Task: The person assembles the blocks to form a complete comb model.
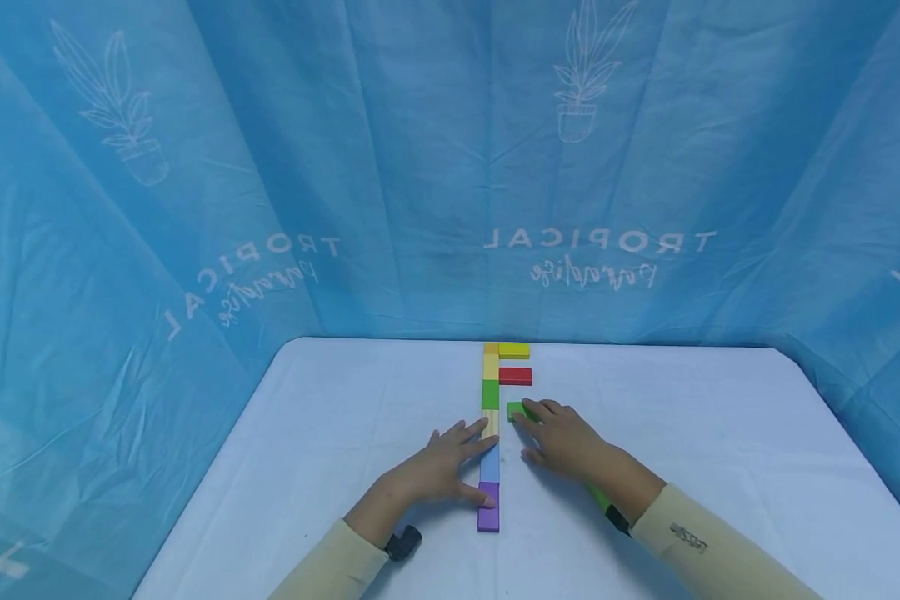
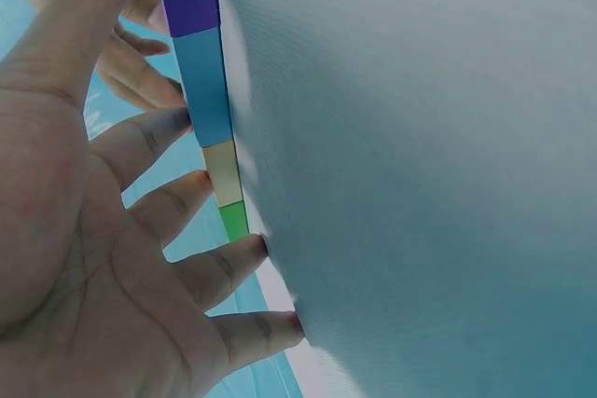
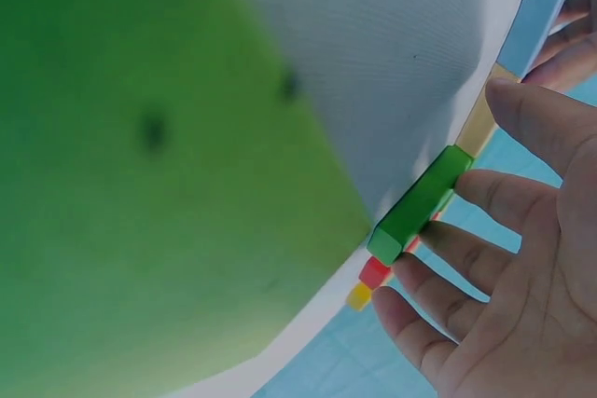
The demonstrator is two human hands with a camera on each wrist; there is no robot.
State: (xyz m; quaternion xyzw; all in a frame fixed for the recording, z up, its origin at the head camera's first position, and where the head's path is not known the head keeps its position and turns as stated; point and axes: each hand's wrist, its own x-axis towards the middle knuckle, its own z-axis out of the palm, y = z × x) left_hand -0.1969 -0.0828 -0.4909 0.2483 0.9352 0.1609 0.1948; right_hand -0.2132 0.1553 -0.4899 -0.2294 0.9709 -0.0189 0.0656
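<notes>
A straight row of flat blocks runs away from me: purple [image 1: 488, 520], blue [image 1: 489, 467], natural wood [image 1: 490, 423], green [image 1: 490, 395], then pale yellow [image 1: 491, 367] and orange [image 1: 491, 348]. My left hand [image 1: 437, 471] lies along its left side with fingers spread, the thumb over the purple block and fingertips at the blue and wood ones. To the right of the row, the extended fingers of my right hand [image 1: 570, 442] touch a separate green block [image 3: 424, 202]. A narrow gap separates this block from the row.
A yellow block [image 1: 514, 351] and a red block [image 1: 516, 377] stick out rightward from the row's far end. White cloth covers the table [image 1: 270, 467]. A blue printed curtain [image 1: 420, 167] hangs behind and at the sides. Something green [image 1: 597, 497] sits under my right wrist.
</notes>
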